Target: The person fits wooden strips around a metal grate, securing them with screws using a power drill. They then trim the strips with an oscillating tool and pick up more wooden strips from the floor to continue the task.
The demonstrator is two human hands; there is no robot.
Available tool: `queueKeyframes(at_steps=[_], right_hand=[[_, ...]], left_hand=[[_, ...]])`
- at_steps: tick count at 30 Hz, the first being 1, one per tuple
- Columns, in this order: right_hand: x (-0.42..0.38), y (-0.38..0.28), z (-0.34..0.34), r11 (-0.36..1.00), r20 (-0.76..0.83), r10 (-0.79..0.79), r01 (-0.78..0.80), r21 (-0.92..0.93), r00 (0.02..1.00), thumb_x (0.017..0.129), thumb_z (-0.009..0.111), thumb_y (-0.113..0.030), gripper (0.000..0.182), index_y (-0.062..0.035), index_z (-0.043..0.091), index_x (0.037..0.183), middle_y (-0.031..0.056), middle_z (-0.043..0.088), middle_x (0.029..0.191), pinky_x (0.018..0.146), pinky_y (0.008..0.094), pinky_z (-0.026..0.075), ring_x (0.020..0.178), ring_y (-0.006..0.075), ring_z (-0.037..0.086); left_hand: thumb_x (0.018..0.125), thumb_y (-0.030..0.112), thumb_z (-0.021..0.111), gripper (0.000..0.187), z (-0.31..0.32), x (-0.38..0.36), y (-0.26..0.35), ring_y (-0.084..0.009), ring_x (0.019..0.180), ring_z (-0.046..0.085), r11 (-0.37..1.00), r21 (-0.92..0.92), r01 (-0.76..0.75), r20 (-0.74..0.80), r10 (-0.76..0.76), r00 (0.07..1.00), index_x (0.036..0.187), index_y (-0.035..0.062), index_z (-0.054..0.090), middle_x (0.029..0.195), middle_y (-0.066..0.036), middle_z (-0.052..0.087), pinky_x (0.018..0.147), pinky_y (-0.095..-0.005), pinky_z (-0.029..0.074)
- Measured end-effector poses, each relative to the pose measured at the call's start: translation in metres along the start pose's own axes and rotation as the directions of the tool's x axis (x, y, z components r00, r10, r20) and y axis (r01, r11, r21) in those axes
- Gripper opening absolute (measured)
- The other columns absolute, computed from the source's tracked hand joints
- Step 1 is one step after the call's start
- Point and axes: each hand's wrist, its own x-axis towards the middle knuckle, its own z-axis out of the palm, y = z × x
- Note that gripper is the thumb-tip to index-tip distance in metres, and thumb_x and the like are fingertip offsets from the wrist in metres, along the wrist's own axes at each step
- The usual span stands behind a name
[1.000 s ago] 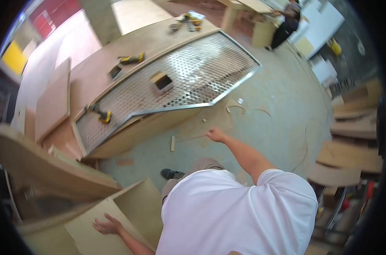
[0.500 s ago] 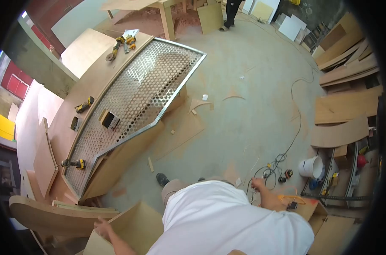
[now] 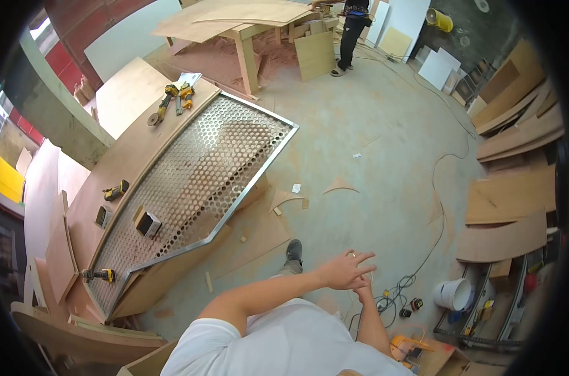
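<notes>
My left hand (image 3: 346,270) is stretched across in front of my body, its fingers spread and a ring on one of them. It holds nothing that I can see. Just beside and partly behind it is my right hand (image 3: 364,289), whose fingers are mostly hidden. To the left, a perforated metal panel (image 3: 200,169) with a metal edge lies on a curved wooden bench (image 3: 131,145). An open small box (image 3: 148,224) stands on the panel, and a yellow-black drill (image 3: 100,275) lies at its near end.
A person (image 3: 353,31) stands at the back near a wooden table (image 3: 243,53). Cables (image 3: 397,294) and a white bucket (image 3: 452,293) are on the floor to my right. Wood sheets (image 3: 513,194) lie along the right side. One shoe (image 3: 294,250) is ahead.
My left hand has left the wooden box at the lower left and come across to my right hand. The view has shifted, and my foot is further forward.
</notes>
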Motion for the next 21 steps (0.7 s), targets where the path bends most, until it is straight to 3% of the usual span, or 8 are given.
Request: queueKeyframes(at_steps=[5,7,9,10,11,13,16,21], right_hand=[[0.011,-0.029,-0.086,0.929,-0.212,0.353,-0.368,-0.034,0.911,0.1,0.056,-0.033,0.032,-0.0061,0.062,0.116,0.0093,0.07,0.089,0.052,0.0277,0.046,0.067,0.0179,0.067],[0.01,-0.013,-0.128,0.897,-0.272,0.442,-0.432,0.097,0.855,0.099,0.057,-0.035,0.033,-0.0067,0.061,0.114,0.0097,0.068,0.086,0.05,0.0275,0.046,0.065,0.018,0.067],[0.001,-0.009,-0.147,0.844,-0.298,0.535,-0.483,0.234,0.791,0.099,0.057,-0.036,0.03,-0.0074,0.062,0.11,0.0087,0.067,0.083,0.048,0.0269,0.044,0.063,0.0171,0.065],[0.001,-0.011,-0.155,0.807,-0.286,0.583,-0.503,0.31,0.76,0.1,0.057,-0.035,0.029,-0.0078,0.063,0.107,0.0073,0.066,0.081,0.047,0.0264,0.043,0.061,0.0163,0.063],[0.001,-0.012,-0.163,0.764,-0.273,0.63,-0.518,0.385,0.727,0.101,0.057,-0.035,0.028,-0.0082,0.064,0.105,0.0058,0.065,0.079,0.046,0.026,0.041,0.059,0.0156,0.062],[0.017,-0.01,-0.169,0.714,-0.218,0.68,-0.564,0.415,0.7,0.101,0.053,-0.037,0.033,-0.0061,0.064,0.106,0.009,0.066,0.086,0.054,0.0306,0.043,0.067,0.0204,0.063],[0.078,0.012,-0.175,0.794,-0.157,0.595,-0.607,-0.039,0.788,0.102,0.048,-0.04,0.041,-0.0029,0.065,0.108,0.0138,0.068,0.096,0.067,0.0375,0.045,0.077,0.0277,0.064],[0.266,0.051,-0.235,0.629,0.024,0.37,-0.232,-0.742,0.929,0.103,0.04,-0.046,0.056,0.0024,0.066,0.112,0.0218,0.07,0.113,0.087,0.049,0.048,0.096,0.0399,0.067]], left_hand=[[0.096,0.05,0.061,0.062,0.007,0.003,-0.151,-0.0421,0.132,0.053,0.819,-0.094,0.566,0.269,-0.527,0.807,0.143,0.012,0.054,0.157,-0.021,0.039,0.108,-0.0521,0.046],[0.096,0.044,0.061,0.048,0.049,-0.067,-0.257,-0.0374,0.128,0.057,0.471,-0.198,0.86,0.302,-0.805,0.51,0.135,0.0164,0.064,0.139,-0.021,0.06,0.104,-0.0518,0.047],[0.095,0.041,0.061,0.05,0.025,-0.138,-0.322,-0.0368,0.125,0.06,0.505,0.302,0.809,0.491,-0.81,0.322,0.134,0.0089,0.064,0.139,-0.024,0.059,0.105,-0.0483,0.047],[0.096,0.042,0.06,0.056,0.01,-0.156,-0.329,-0.04,0.137,0.05,-0.064,0.282,0.957,0.313,-0.937,-0.155,0.141,0.0077,0.058,0.156,-0.026,0.042,0.11,-0.0501,0.044],[0.097,0.046,0.058,0.061,-0.045,-0.142,-0.32,-0.0432,0.145,0.039,-0.181,0.261,0.948,0.305,-0.916,-0.259,0.147,0.0104,0.053,0.165,-0.025,0.025,0.115,-0.0523,0.039],[0.096,0.051,0.058,0.065,-0.072,-0.176,-0.359,-0.0432,0.143,0.042,0.045,0.31,0.95,0.303,-0.951,-0.054,0.146,0.0094,0.054,0.154,-0.027,0.044,0.116,-0.053,0.037],[0.096,0.045,0.06,0.056,-0.122,-0.154,-0.385,-0.0425,0.13,0.055,-0.062,0.137,0.989,0.088,-0.993,-0.075,0.134,0.0055,0.063,0.136,-0.03,0.059,0.108,-0.0485,0.046],[0.093,0.045,0.065,0.053,-0.111,-0.032,-0.433,-0.0429,0.113,0.065,-0.151,-0.35,0.925,-0.263,-0.931,-0.251,0.122,0.0012,0.069,0.116,-0.027,0.07,0.098,-0.0466,0.05]])
